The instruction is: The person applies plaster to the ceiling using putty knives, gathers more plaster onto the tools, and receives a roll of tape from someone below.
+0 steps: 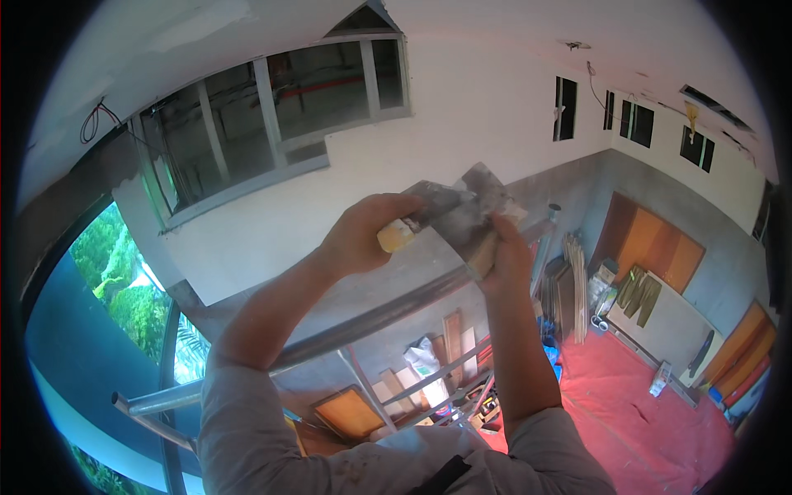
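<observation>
My left hand (359,235) grips the yellow wooden handle of a putty knife (429,206), its grey smeared blade pointing right. My right hand (505,256) holds a second wide scraper (487,198) by its handle, blade up. The two blades cross and touch in front of a white plastered wall (462,115). Both forearms come up from the lower edge in grey sleeves.
A metal scaffold rail (363,326) runs diagonally under my arms. Far below lie a red floor sheet (643,412), stacked boards (569,289), orange panels (652,243) and bags. A glazed window frame (272,107) is at upper left, greenery outside at far left.
</observation>
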A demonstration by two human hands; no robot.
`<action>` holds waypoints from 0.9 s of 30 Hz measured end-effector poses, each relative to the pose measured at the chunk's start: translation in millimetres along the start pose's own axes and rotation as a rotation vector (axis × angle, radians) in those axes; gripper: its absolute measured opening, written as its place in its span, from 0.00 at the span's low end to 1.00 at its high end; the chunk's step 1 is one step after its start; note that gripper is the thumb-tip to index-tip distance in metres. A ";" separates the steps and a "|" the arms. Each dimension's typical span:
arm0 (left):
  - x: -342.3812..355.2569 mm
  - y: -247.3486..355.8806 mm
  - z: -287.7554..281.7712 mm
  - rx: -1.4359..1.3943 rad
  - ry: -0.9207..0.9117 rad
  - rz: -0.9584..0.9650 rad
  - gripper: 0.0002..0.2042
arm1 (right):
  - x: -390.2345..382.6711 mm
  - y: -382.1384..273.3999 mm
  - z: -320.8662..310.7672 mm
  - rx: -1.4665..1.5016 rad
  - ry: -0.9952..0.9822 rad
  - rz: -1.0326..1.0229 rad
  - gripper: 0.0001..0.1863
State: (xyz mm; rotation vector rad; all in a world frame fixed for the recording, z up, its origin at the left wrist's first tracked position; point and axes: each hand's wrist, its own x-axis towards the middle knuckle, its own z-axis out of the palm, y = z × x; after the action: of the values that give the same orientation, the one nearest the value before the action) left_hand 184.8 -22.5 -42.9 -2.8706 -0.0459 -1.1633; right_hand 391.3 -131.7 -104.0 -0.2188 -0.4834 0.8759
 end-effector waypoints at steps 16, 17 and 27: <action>-32.1 53.6 13.9 -1.746 0.437 -1.029 0.11 | 36.4 -25.1 -43.0 -0.440 -0.017 -1.026 0.15; -29.3 74.8 20.1 -1.885 0.410 -1.009 0.13 | 37.5 -31.0 -57.7 -0.493 -0.061 -1.136 0.13; -58.5 109.4 47.8 -2.276 0.561 -0.853 0.19 | -13.6 -16.2 -34.7 -0.919 -1.091 -1.394 0.14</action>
State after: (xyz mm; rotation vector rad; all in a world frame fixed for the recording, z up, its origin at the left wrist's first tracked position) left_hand 180.8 -129.9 -121.2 -3.0523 0.3282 -4.4948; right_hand 412.0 -152.1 -132.3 -0.1549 -1.7580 -0.7636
